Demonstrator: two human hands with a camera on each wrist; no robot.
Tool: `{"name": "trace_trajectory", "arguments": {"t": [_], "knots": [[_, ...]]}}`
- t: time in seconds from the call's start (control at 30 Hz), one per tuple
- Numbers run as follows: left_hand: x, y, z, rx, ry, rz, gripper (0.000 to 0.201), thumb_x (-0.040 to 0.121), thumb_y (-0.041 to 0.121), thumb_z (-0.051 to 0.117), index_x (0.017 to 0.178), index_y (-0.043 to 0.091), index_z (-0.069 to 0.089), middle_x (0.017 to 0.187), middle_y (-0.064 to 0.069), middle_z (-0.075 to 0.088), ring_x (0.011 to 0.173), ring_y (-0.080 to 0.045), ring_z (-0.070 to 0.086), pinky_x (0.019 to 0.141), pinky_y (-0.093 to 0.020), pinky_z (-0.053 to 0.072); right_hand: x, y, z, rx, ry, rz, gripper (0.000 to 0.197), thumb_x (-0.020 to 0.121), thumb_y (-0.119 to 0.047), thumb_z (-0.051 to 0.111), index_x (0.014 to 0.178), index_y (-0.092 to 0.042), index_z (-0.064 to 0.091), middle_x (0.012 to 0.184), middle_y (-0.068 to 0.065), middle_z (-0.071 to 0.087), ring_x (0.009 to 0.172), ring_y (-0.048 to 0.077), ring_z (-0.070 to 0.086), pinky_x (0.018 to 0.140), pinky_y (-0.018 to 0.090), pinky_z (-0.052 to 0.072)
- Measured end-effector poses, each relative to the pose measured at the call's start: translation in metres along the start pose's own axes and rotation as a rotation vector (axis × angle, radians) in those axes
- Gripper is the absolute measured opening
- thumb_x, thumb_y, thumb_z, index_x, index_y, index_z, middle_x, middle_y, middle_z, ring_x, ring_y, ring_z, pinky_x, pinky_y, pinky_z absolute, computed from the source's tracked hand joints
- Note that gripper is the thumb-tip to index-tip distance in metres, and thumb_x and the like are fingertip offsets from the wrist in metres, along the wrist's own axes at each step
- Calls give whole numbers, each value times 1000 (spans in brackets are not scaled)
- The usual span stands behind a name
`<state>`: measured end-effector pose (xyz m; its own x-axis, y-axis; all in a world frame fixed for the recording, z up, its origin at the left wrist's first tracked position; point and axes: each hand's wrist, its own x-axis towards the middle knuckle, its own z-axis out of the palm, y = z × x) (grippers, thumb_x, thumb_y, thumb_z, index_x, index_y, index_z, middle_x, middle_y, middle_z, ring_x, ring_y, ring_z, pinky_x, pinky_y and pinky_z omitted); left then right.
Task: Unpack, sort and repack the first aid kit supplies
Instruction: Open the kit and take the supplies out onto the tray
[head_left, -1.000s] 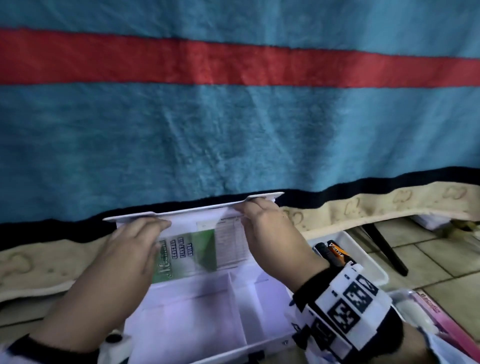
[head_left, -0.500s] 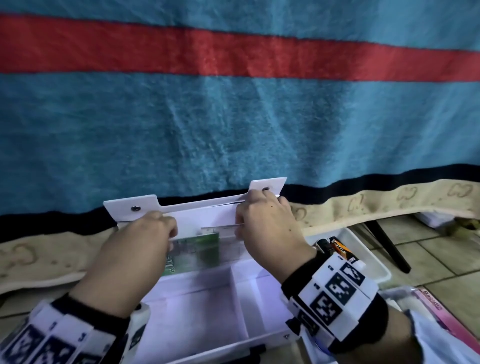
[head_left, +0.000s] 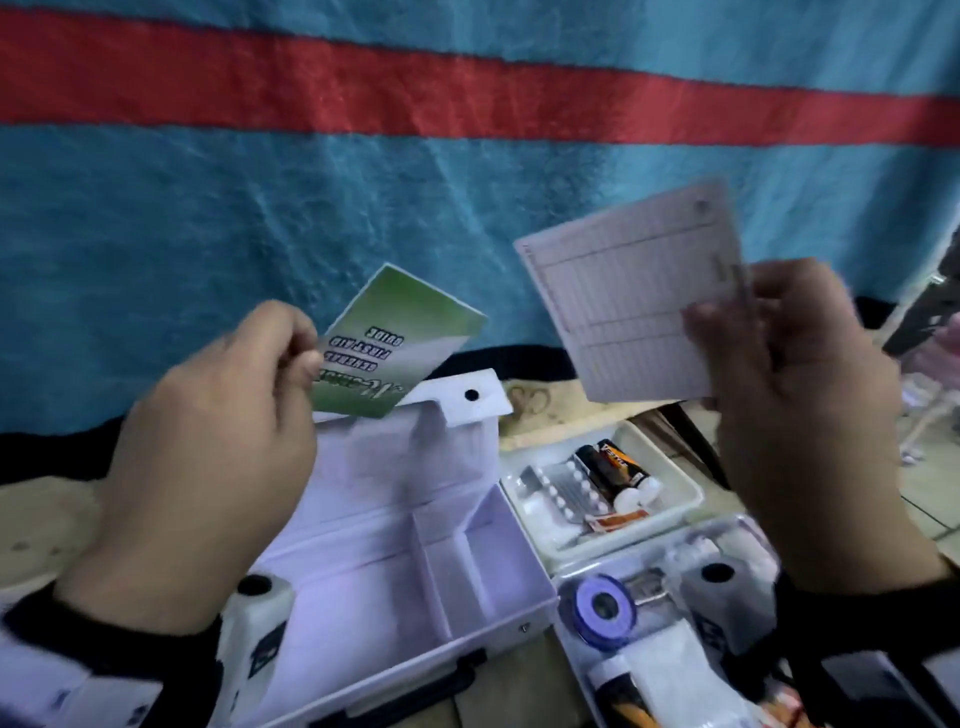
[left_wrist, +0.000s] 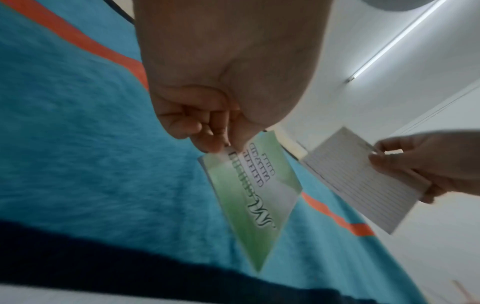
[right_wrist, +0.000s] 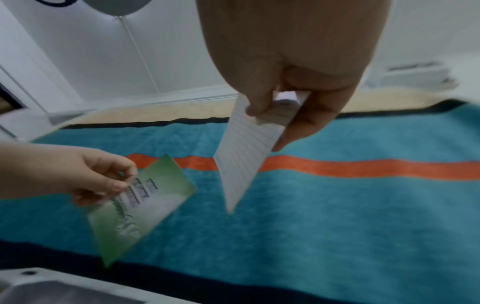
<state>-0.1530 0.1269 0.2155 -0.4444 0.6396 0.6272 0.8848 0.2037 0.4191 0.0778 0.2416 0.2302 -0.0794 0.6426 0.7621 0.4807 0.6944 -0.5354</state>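
Observation:
My left hand (head_left: 298, 358) pinches the corner of a green first aid guide booklet (head_left: 400, 338), lifted above the open white first aid box (head_left: 395, 587). In the left wrist view the green booklet (left_wrist: 254, 197) hangs from my left hand (left_wrist: 223, 144). Up at the right, my right hand (head_left: 727, 317) pinches a white lined card (head_left: 628, 301) by its edge. The right wrist view shows the lined card (right_wrist: 244, 156) in my right hand (right_wrist: 272, 109), with the green booklet (right_wrist: 140, 205) at lower left. The box compartments show empty.
A white tray (head_left: 680, 493) right of the box holds a blister pack (head_left: 566, 488) and an orange-black tube (head_left: 618, 467). A nearer clear tray (head_left: 748, 535) holds a purple tape roll (head_left: 605, 613). A blue blanket with a red stripe (head_left: 467, 98) hangs behind.
Both hands drew the papers out of the lid pocket and lifted them: the left took the green booklet up, the right took the lined card up and right.

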Motion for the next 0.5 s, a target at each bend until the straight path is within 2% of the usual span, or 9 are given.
{"name": "trace_trajectory", "arguments": {"t": [0.03, 0.1, 0.17, 0.23, 0.27, 0.33, 0.37, 0.4, 0.5], "knots": [[-4, 12, -1, -30, -15, 12, 6, 92, 22, 47, 88, 25, 45, 70, -5, 62, 68, -35, 59, 61, -47, 50, -1, 11, -16, -42, 29, 42, 11, 90, -44, 52, 90, -34, 48, 66, -10, 56, 60, 24, 60, 59, 41, 51], [-14, 35, 4, -87, -95, 17, 8, 94, 30, 41, 87, 27, 41, 65, -4, 62, 62, -34, 59, 57, -47, 50, -7, 46, -50, -133, 44, 130, 28, 84, -68, 44, 91, -41, 47, 70, -5, 59, 57, 34, 57, 49, 51, 47], [-25, 55, 17, -132, -212, 1, 10, 94, 34, 36, 86, 27, 38, 58, -2, 57, 59, -34, 55, 55, -44, 47, -21, 102, -89, -129, -8, 238, 51, 72, -84, 38, 99, -42, 47, 77, -11, 62, 57, 30, 61, 43, 50, 48], [-38, 75, 36, -189, -321, -24, 9, 92, 34, 38, 87, 26, 37, 55, -2, 54, 57, -29, 55, 54, -42, 44, -41, 166, -114, -177, -49, 333, 61, 67, -87, 41, 104, -40, 49, 81, -15, 64, 60, 25, 65, 40, 50, 50], [-46, 84, 47, -211, -360, -41, 9, 92, 33, 39, 87, 26, 37, 54, -2, 55, 56, -25, 57, 54, -42, 45, -49, 188, -126, -202, -36, 340, 52, 70, -83, 44, 103, -43, 49, 82, -14, 65, 64, 29, 66, 42, 51, 50], [-59, 102, 68, -237, -433, -86, 9, 94, 33, 40, 88, 26, 37, 54, -5, 59, 49, -14, 56, 55, -41, 47, -52, 209, -140, -214, -80, 433, 4, 89, -52, 49, 91, -54, 50, 75, -17, 67, 60, 31, 63, 37, 41, 50], [-65, 111, 78, -245, -464, -108, 10, 94, 33, 40, 88, 27, 37, 55, -6, 60, 46, -13, 55, 53, -40, 46, -55, 218, -141, -224, -100, 480, 28, 96, -28, 47, 85, -54, 51, 72, -16, 67, 56, 32, 62, 32, 34, 48], [-69, 119, 86, -255, -488, -137, 10, 95, 33, 40, 88, 27, 37, 55, -6, 61, 44, -10, 54, 48, -35, 42, -60, 226, -140, -200, -151, 530, 39, 97, -10, 46, 85, -47, 52, 71, -7, 66, 56, 36, 61, 30, 30, 48], [-77, 146, 109, -275, -516, -253, 10, 96, 30, 41, 87, 27, 39, 55, -6, 62, 38, -6, 50, 42, -28, 33, -60, 261, -139, -172, -297, 620, 28, 92, 2, 48, 96, -26, 46, 76, 8, 59, 58, 38, 62, 40, 43, 53]]}}
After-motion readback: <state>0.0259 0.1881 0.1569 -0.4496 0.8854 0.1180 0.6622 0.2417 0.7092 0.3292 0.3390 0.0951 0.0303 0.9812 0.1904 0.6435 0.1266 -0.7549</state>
